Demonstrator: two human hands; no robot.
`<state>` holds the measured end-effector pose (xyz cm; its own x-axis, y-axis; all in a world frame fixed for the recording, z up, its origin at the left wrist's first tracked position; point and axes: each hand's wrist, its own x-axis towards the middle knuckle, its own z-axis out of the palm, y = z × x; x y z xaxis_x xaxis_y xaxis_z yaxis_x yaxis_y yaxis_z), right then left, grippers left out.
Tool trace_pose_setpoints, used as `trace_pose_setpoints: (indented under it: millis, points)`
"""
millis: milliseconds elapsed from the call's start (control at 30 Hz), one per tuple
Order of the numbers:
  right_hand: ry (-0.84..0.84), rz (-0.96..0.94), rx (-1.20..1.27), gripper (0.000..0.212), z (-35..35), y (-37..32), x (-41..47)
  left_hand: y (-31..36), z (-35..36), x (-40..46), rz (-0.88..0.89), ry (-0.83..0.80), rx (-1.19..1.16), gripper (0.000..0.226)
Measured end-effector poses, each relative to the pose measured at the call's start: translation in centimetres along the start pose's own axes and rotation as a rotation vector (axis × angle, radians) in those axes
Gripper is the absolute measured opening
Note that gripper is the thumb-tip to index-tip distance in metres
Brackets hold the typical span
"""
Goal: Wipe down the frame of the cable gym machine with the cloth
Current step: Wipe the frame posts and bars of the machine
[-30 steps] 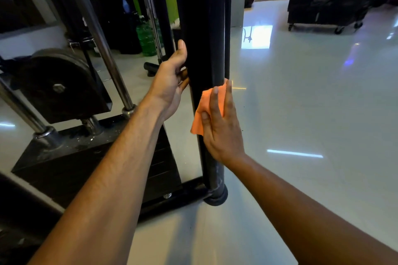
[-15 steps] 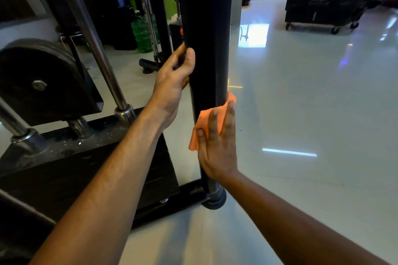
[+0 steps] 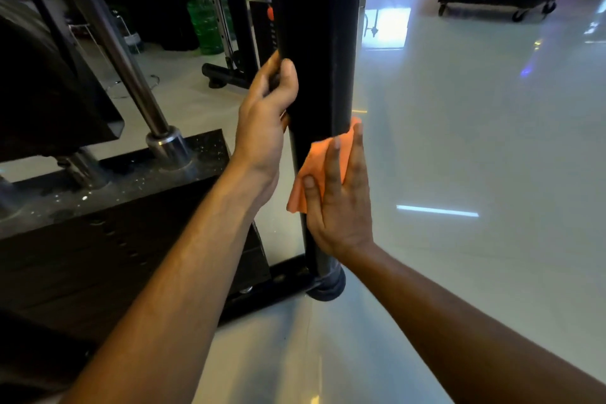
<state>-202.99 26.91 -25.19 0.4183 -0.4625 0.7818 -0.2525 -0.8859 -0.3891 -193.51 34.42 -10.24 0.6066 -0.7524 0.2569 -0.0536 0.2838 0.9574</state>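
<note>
Dim foreground, bright window glare on glossy floor [image 3: 459, 141], soft blur, wide-angle edge bending

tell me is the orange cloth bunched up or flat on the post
Mostly flat: the right hand presses the cloth against the black post with straight fingers; one corner hangs loose at the left.

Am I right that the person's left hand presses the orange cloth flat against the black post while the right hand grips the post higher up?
Not quite: the hands are swapped. In the head view the right hand presses the orange cloth flat against the black post, while the left hand grips the post higher up.
</note>
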Motion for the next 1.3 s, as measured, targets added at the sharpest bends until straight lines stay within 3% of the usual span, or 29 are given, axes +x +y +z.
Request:
trace_pose_setpoints:
  millis: [133,233,333,600,733,900,1000,1133,1300]
  points:
    - [0.068,0.040,0.016,0.098,-0.4,-1.2,2.9,-0.7,0.4,-0.6,0.002,0.044,0.029,0.045]
    - [-0.063,-0.067,-0.047,0.096,0.0,1.4,-0.4,-2.6,0.2,-1.0,0.054,0.050,0.080,0.041]
    - [-0.180,-0.055,-0.036,0.093,1.1,3.7,-5.4,-5.4,0.0,-1.5,0.062,0.030,0.090,0.043]
    - [-0.041,-0.073,0.063,0.075,0.6,3.1,-1.5,-10.6,-0.3,-3.2,0.028,0.032,0.104,0.057]
    - [-0.079,-0.160,0.032,0.087,1.3,4.7,-4.6,-11.0,-0.4,-3.8,-0.001,0.018,0.100,0.035]
    - [-0.234,-0.086,0.027,0.094,2.7,6.3,-11.1,-13.0,-1.0,-4.5,-0.041,-0.034,0.140,0.065]
    - [-0.140,-0.088,0.066,0.088,2.7,5.4,-9.1,-13.5,-1.5,-4.6,-0.048,-0.053,0.118,0.058]
    - [-0.024,-0.034,0.063,0.089,3.4,4.7,-6.1,-14.0,-1.8,-4.6,-0.047,-0.059,0.095,0.024]
    - [-0.208,-0.019,0.017,0.091,5.6,7.3,-14.3,-16.4,-2.2,-5.6,-0.027,-0.073,0.110,0.041]
